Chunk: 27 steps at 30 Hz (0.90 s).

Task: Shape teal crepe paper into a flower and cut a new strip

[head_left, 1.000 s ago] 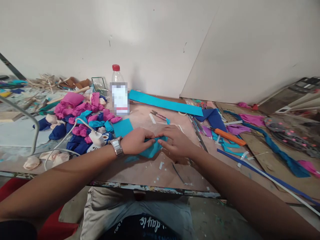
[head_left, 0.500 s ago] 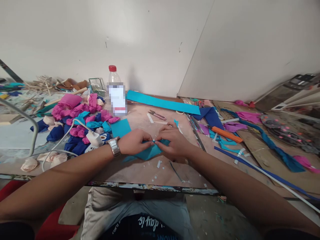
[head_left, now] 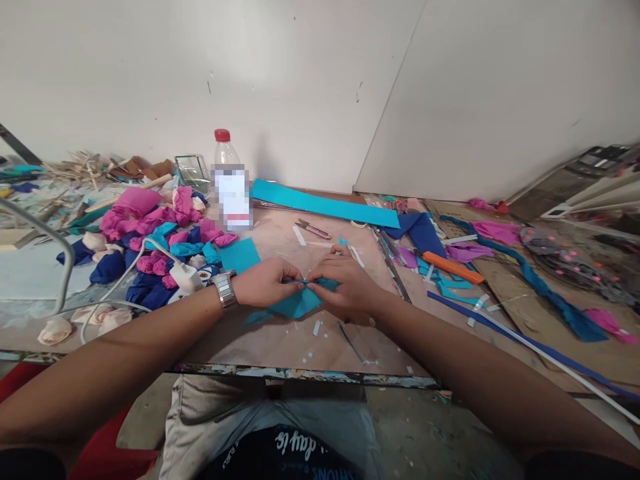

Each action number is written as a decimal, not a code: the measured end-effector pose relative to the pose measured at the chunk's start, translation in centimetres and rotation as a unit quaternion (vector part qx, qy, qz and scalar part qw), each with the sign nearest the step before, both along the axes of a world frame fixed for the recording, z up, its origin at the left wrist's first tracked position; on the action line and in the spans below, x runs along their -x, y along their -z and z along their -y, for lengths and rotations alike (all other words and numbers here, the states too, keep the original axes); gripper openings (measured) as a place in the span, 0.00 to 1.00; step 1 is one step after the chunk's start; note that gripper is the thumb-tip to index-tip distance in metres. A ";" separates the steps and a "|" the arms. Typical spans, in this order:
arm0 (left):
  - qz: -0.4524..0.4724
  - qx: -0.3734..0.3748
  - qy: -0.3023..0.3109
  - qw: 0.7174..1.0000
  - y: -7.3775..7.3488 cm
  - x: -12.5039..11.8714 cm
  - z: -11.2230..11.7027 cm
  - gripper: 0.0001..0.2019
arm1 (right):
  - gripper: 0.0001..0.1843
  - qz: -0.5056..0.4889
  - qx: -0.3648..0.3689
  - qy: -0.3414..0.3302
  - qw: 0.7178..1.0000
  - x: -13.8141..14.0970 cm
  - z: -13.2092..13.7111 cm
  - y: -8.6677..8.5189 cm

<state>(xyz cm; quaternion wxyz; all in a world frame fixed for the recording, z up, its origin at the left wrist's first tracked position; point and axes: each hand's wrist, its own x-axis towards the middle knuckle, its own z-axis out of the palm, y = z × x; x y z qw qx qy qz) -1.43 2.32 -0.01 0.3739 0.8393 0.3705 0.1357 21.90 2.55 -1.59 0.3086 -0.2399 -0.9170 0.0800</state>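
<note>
Two bare hands are brought close together over the desk [head_left: 273,343], with a turquoise piece [head_left: 297,305] of thin, fabric-like material held between them. By the left hand [head_left: 267,281] its upper edge is pinched between thumb and forefinger; by the right hand [head_left: 353,281] the same edge is pinched just beside, the other fingers loosely curled. Both grips are closed on the material, and little gap is left between the fingertips. The lower part of the piece is hung below the fingers as a flap; whether it is touched to the desk cannot be told.

The step in hand is judged to be folding or gathering along that edge. For the next move, an even pinch from both sides seems to be called for, with small finger movements and the loose flap left free, so that the fold is not lost.

Just beyond the left hand, a turquoise square [head_left: 241,255] is laid flat. Farther off, thread snips [head_left: 315,229] are left within reach, and a long turquoise strip [head_left: 325,204] is stretched near the wall. To the left, crumpled pink and blue pieces [head_left: 140,200] are heaped; to the right, an orange cutter [head_left: 453,267] is set among scraps.
</note>
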 end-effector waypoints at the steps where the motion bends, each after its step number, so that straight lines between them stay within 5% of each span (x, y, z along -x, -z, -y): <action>1: 0.001 0.006 0.000 1.000 0.0 0.0 0.0 0.15 | 0.05 -0.003 0.000 -0.002 1.000 0.0 0.0 0.0; 15: -0.005 0.011 0.018 1.000 0.1 0.2 -0.3 0.14 | 0.05 -0.005 -0.047 0.008 0.999 0.2 0.2 -0.7; 22: 0.035 0.095 0.025 0.995 -0.3 0.3 -0.6 0.11 | 0.08 0.012 -0.081 -0.003 0.997 0.1 0.3 -0.9; 27: 0.037 0.068 0.005 0.997 -0.4 0.2 -0.5 0.20 | 0.09 0.037 -0.089 0.006 0.995 0.0 0.5 -1.3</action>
